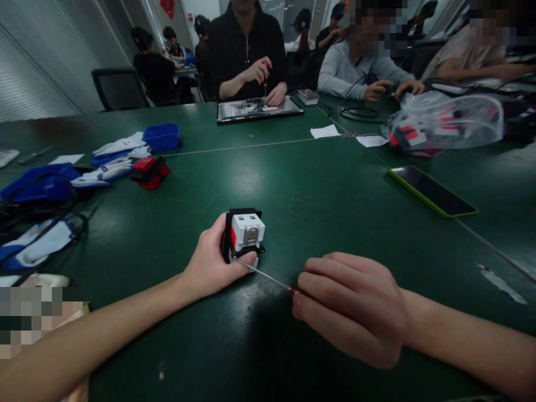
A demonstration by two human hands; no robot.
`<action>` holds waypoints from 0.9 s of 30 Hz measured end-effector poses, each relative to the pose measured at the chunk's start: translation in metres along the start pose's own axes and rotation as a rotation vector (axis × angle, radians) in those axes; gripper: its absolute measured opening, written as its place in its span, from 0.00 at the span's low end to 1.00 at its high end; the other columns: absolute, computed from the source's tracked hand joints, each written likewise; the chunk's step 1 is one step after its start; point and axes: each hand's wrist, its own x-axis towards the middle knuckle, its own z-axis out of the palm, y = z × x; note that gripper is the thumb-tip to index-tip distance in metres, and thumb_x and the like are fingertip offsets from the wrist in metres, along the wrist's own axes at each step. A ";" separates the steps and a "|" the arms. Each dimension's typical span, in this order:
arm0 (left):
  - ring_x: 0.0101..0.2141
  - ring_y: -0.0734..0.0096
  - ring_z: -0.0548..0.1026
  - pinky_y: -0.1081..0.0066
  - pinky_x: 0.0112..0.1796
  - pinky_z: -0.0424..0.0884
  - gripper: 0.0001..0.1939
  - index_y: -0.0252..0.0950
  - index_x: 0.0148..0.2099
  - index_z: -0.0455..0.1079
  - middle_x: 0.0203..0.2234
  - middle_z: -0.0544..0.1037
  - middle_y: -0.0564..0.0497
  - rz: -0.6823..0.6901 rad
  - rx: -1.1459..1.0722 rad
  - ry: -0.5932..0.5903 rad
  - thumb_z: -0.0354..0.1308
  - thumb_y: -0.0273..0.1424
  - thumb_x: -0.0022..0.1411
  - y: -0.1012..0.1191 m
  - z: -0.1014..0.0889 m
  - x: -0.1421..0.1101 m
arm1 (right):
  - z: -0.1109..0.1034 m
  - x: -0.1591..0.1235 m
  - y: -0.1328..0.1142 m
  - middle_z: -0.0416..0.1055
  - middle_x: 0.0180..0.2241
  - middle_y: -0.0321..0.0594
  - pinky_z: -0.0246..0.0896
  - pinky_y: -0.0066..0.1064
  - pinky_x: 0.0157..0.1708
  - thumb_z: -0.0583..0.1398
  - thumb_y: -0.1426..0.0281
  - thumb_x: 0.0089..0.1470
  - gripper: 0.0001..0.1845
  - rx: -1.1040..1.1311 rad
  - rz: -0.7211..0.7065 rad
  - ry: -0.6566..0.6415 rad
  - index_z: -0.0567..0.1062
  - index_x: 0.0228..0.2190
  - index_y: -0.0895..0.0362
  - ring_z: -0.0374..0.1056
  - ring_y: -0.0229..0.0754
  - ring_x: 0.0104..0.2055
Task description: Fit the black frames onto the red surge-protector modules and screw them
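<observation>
Sm. boxy device (248,231): white block w/ red side, blk frame, gripped in L hand (218,259) over table (188,201). Screwdriver (264,274): thin silver shaft, dk red handle mostly hidden in R hand (352,307), shaft slanted, tip at device's lower L corner.

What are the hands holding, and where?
The left hand grips a white, red and black device around its side and lower front; the right hand holds a screwdriver by its handle.
</observation>
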 end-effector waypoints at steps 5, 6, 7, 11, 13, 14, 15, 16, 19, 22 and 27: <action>0.39 0.56 0.82 0.62 0.41 0.79 0.29 0.36 0.59 0.65 0.41 0.83 0.44 -0.003 0.018 -0.009 0.67 0.37 0.58 0.000 -0.001 0.000 | -0.002 0.002 0.000 0.73 0.25 0.40 0.62 0.34 0.26 0.59 0.71 0.64 0.07 -0.053 -0.019 -0.037 0.74 0.38 0.63 0.69 0.42 0.28; 0.39 0.56 0.82 0.62 0.41 0.79 0.29 0.36 0.59 0.65 0.41 0.83 0.44 -0.003 0.020 -0.012 0.67 0.37 0.58 0.000 -0.001 -0.001 | -0.002 0.002 0.000 0.72 0.25 0.40 0.62 0.34 0.25 0.59 0.71 0.65 0.08 -0.050 -0.013 -0.043 0.74 0.37 0.63 0.69 0.42 0.28; 0.39 0.56 0.82 0.62 0.41 0.79 0.29 0.36 0.59 0.65 0.41 0.83 0.44 -0.005 0.021 -0.011 0.67 0.38 0.58 0.000 -0.001 -0.001 | -0.001 0.001 -0.001 0.72 0.25 0.40 0.61 0.34 0.25 0.58 0.71 0.64 0.07 -0.040 -0.003 -0.047 0.74 0.36 0.63 0.68 0.42 0.28; 0.38 0.58 0.82 0.62 0.41 0.79 0.27 0.36 0.58 0.66 0.42 0.82 0.44 -0.016 0.007 0.010 0.66 0.38 0.59 -0.001 0.000 0.000 | 0.002 -0.001 -0.006 0.73 0.30 0.42 0.59 0.35 0.26 0.56 0.77 0.57 0.06 -0.001 0.043 -0.035 0.73 0.33 0.59 0.67 0.43 0.31; 0.38 0.57 0.82 0.62 0.42 0.79 0.28 0.36 0.58 0.66 0.42 0.82 0.43 -0.014 0.007 0.014 0.67 0.38 0.59 -0.001 0.001 0.000 | 0.003 -0.002 -0.009 0.73 0.30 0.42 0.59 0.35 0.27 0.57 0.77 0.56 0.05 -0.017 0.040 -0.042 0.73 0.33 0.58 0.66 0.43 0.31; 0.38 0.57 0.82 0.62 0.42 0.79 0.28 0.36 0.58 0.66 0.42 0.82 0.43 -0.011 0.011 0.011 0.67 0.38 0.58 0.000 0.001 0.000 | 0.003 -0.003 -0.009 0.73 0.29 0.41 0.60 0.35 0.28 0.58 0.76 0.57 0.04 -0.025 0.042 -0.051 0.74 0.33 0.58 0.66 0.43 0.31; 0.38 0.57 0.82 0.62 0.41 0.79 0.29 0.36 0.59 0.66 0.41 0.82 0.44 -0.010 0.016 0.007 0.67 0.38 0.58 0.000 0.001 0.001 | 0.003 -0.003 -0.010 0.72 0.28 0.41 0.60 0.35 0.28 0.58 0.74 0.57 0.04 -0.029 0.041 -0.063 0.74 0.33 0.58 0.66 0.43 0.31; 0.38 0.57 0.82 0.62 0.41 0.79 0.29 0.36 0.59 0.66 0.41 0.82 0.44 -0.009 0.021 0.001 0.67 0.38 0.58 0.000 0.000 0.001 | 0.003 -0.003 -0.010 0.71 0.27 0.41 0.60 0.35 0.28 0.59 0.73 0.58 0.04 -0.030 0.039 -0.067 0.75 0.33 0.59 0.66 0.43 0.31; 0.37 0.57 0.82 0.62 0.40 0.79 0.28 0.36 0.59 0.65 0.40 0.83 0.44 -0.019 0.034 -0.010 0.67 0.38 0.59 0.000 -0.001 0.000 | 0.001 -0.001 -0.008 0.72 0.28 0.42 0.60 0.36 0.27 0.59 0.72 0.58 0.05 -0.017 0.032 -0.039 0.75 0.34 0.60 0.68 0.44 0.31; 0.37 0.56 0.83 0.62 0.39 0.79 0.28 0.35 0.58 0.65 0.39 0.83 0.43 -0.021 0.043 -0.014 0.67 0.37 0.59 0.001 -0.001 0.000 | 0.001 0.000 -0.006 0.73 0.28 0.42 0.59 0.35 0.26 0.58 0.76 0.58 0.05 -0.011 0.029 -0.015 0.74 0.35 0.60 0.68 0.43 0.28; 0.36 0.56 0.83 0.62 0.39 0.79 0.30 0.36 0.59 0.65 0.40 0.83 0.44 -0.012 0.055 -0.014 0.67 0.36 0.57 0.003 -0.001 0.000 | 0.002 -0.004 -0.003 0.70 0.22 0.38 0.57 0.34 0.23 0.57 0.65 0.68 0.15 -0.017 -0.018 -0.012 0.76 0.39 0.65 0.66 0.40 0.23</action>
